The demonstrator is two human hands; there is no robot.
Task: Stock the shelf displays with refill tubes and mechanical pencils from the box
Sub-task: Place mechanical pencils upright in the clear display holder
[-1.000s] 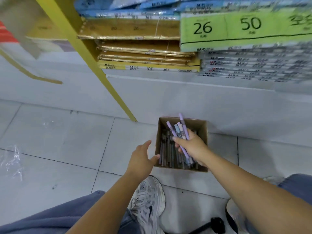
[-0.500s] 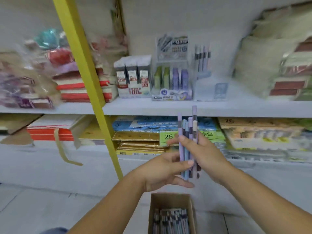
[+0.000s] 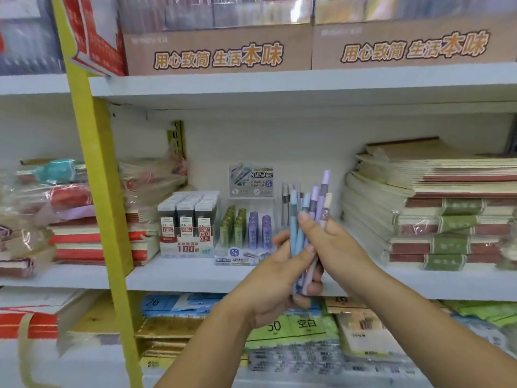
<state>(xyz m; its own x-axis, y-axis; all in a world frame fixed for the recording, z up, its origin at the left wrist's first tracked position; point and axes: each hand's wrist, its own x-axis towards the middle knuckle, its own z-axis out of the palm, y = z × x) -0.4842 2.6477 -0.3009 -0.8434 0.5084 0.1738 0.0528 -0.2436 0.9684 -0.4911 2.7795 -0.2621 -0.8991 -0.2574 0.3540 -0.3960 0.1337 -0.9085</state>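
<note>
I hold a bunch of mechanical pencils [image 3: 313, 208] upright, in purple, blue and cream. My right hand [image 3: 335, 247] grips the bunch from the right, and my left hand [image 3: 279, 278] wraps its lower end from the left. Just behind the bunch stands a clear pencil display [image 3: 286, 205] on the white middle shelf [image 3: 181, 273], with a few pencils in it. Left of it a display of green and purple refill tubes [image 3: 246, 228] carries a printed header card. Further left sits a white display of lead refill boxes [image 3: 188, 222]. The box on the floor is out of view.
A yellow upright post [image 3: 95, 191] crosses the shelves at left. Stacks of notebooks [image 3: 442, 208] fill the shelf to the right, wrapped packs [image 3: 72, 214] to the left. Brown cartons [image 3: 218, 49] stand on the upper shelf, paper packs [image 3: 307, 326] below.
I lifted the bunch of pencils out of the floor box and raised it to the middle shelf. My left hand joined the right on the bunch. The view rose from floor to shelves.
</note>
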